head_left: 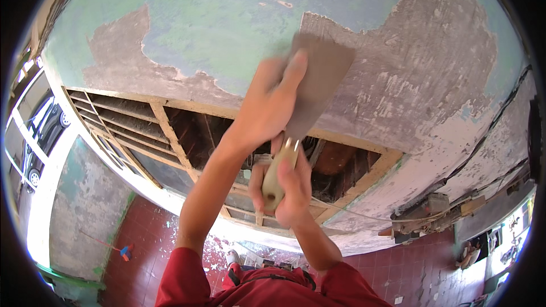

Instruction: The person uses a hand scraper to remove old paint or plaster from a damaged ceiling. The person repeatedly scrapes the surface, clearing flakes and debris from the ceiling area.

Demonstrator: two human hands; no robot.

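Note:
A wide-bladed scraper (324,77) reaches up against the wall, its grey blade slightly blurred by motion. My right hand (296,190) is closed around its pale handle. My left hand (267,102) grips the blade's left side, with one digit lying along the metal and some fingers hidden. The blade's upper edge meets the border between green paint (216,23) and a bare, grey-brown patch of wall (426,74). Another bare patch (122,42) with ragged paint edges shows on the left.
Below the scraped wall runs a wooden vent frame (170,136) with dusty openings. A cluttered ledge (424,213) juts out at right, with a cable nearby. Paint flakes litter the red tiled floor (142,239). A blue-and-red object (126,252) lies at lower left; a car (42,136) stands outside.

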